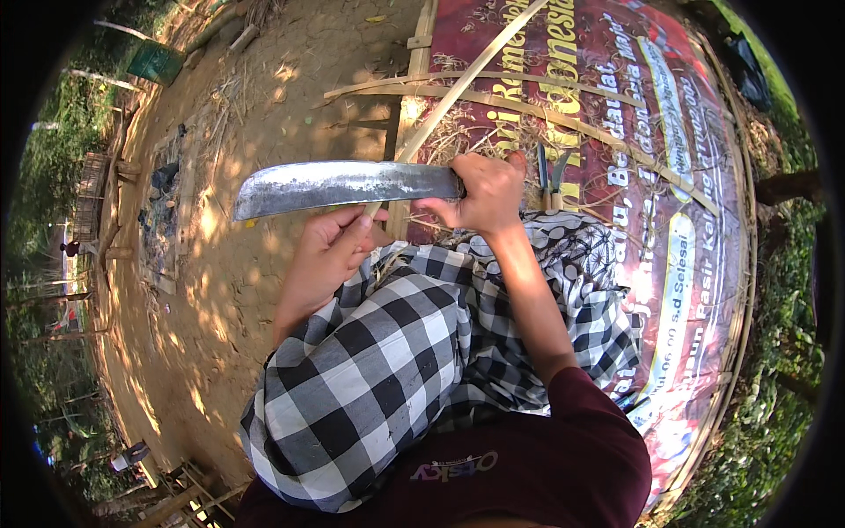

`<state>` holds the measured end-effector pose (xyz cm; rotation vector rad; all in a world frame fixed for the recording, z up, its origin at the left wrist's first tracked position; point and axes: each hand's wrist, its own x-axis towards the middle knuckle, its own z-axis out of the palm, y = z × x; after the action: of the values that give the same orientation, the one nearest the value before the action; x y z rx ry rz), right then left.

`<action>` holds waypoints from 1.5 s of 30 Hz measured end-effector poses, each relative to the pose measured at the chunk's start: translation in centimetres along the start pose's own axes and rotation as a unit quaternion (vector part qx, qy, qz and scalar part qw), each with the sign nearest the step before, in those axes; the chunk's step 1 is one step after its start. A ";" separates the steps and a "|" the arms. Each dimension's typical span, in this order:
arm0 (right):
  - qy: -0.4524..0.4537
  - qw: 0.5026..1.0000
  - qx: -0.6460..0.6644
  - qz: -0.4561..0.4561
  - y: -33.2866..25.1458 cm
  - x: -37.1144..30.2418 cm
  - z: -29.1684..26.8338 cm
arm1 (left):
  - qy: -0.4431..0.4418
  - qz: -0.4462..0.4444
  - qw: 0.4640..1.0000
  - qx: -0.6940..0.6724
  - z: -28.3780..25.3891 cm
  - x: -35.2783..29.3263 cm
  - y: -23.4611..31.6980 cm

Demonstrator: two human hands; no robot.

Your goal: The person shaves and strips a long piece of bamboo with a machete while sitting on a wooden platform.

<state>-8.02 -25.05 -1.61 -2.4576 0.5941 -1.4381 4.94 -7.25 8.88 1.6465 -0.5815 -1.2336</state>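
Note:
My right hand (486, 192) is closed round the handle of a machete (343, 183). Its broad, worn grey blade points left, lying across a long pale bamboo strip (471, 77). The near end of that strip is pinched between the thumb and fingers of my left hand (327, 253), just below the blade. From there the strip slants up and away to the right, past the top of the view. The handle is mostly hidden inside my right hand. A black-and-white checked cloth (387, 343) covers my lap beneath both hands.
A dark red printed banner (616, 238) spreads to the right, littered with curly shavings (471, 123). Thin bamboo strips (563, 114) cross it. Two knives (550, 180) lie beside my right hand. Bare, sun-dappled earth (264, 114) stretches left, with a green container (156, 62) far off.

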 end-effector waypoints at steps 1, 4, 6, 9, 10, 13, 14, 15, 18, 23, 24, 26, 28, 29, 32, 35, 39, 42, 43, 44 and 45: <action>0.001 1.000 -0.013 0.005 0.3 0.1 -0.1 | 0.004 0.003 1.000 -0.003 -0.2 -0.2 0.1; 0.033 0.994 -0.017 0.107 3.1 -0.2 -0.1 | 0.005 0.008 1.000 -0.011 -0.6 -0.7 0.0; 0.052 0.951 0.013 0.305 6.7 -0.2 -0.5 | -0.007 0.001 1.000 -0.007 -1.8 -1.2 -0.6; 0.104 0.916 0.005 0.388 10.2 -1.0 -2.3 | -0.054 -0.016 0.998 -0.024 -2.9 -1.6 -1.6; 0.125 0.920 0.038 0.370 10.8 -1.4 -2.2 | -0.047 -0.009 0.999 -0.023 -2.8 -1.3 -1.3; 0.127 0.922 0.154 0.330 9.7 -1.9 -1.9 | -0.031 -0.006 0.999 -0.029 -2.0 -0.4 -1.1; 0.104 0.930 0.169 0.311 8.2 -1.5 -2.0 | -0.028 -0.006 0.999 -0.031 -1.8 -0.2 -1.1; 0.083 0.943 0.157 0.282 7.0 -0.9 -1.7 | -0.025 -0.004 0.999 -0.029 -1.6 -0.1 -0.8; 0.031 0.971 0.157 0.180 2.5 0.4 -1.9 | -0.037 -0.019 0.999 -0.002 -1.3 -0.1 -1.0; -0.026 0.988 0.142 0.049 -1.2 -0.2 0.4 | -0.056 -0.007 0.998 0.029 -1.3 0.0 -1.4; -0.034 0.988 0.142 0.043 -1.9 -0.3 0.5 | -0.055 -0.008 0.998 0.030 -1.4 0.1 -1.6; -0.046 0.988 0.144 0.032 -3.1 -0.3 0.5 | -0.050 -0.009 0.998 0.035 -1.5 0.1 -1.7; -0.023 0.990 0.139 0.024 -2.7 -0.2 0.9 | -0.033 -0.021 0.999 0.033 -1.2 -0.1 -1.4; -0.012 0.990 0.136 0.018 -2.4 -0.2 0.9 | -0.025 -0.026 0.999 0.031 -1.1 -0.3 -1.3; -0.021 0.993 0.082 0.085 -0.3 -0.1 0.6 | -0.032 -0.030 0.999 0.027 -1.4 -0.7 -1.1; -0.025 0.994 0.062 0.088 0.4 -0.2 0.1 | -0.045 0.001 0.998 0.047 -1.3 0.0 -1.4; -0.042 0.989 0.129 0.059 -0.9 -0.7 0.2 | -0.051 -0.017 0.997 0.046 -1.2 -0.1 -1.4; -0.048 0.994 0.096 0.021 -1.4 -0.6 0.0 | -0.050 -0.019 0.997 0.047 -1.0 -0.2 -1.4; -0.044 0.995 0.086 0.012 -1.4 -0.4 -0.1 | -0.046 -0.020 0.998 0.048 -1.1 -0.2 -1.5; -0.040 0.997 0.059 0.016 -1.2 -0.1 -0.3 | -0.038 -0.022 0.998 0.051 -1.2 -0.5 -1.5; -0.037 0.997 0.059 0.040 -0.5 -0.1 -0.3 | -0.037 -0.009 0.998 0.057 -1.2 -0.6 -1.5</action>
<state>-8.16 -24.56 -1.33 -2.3573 0.5677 -1.3074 5.58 -5.68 7.86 1.7097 -0.6957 -1.2983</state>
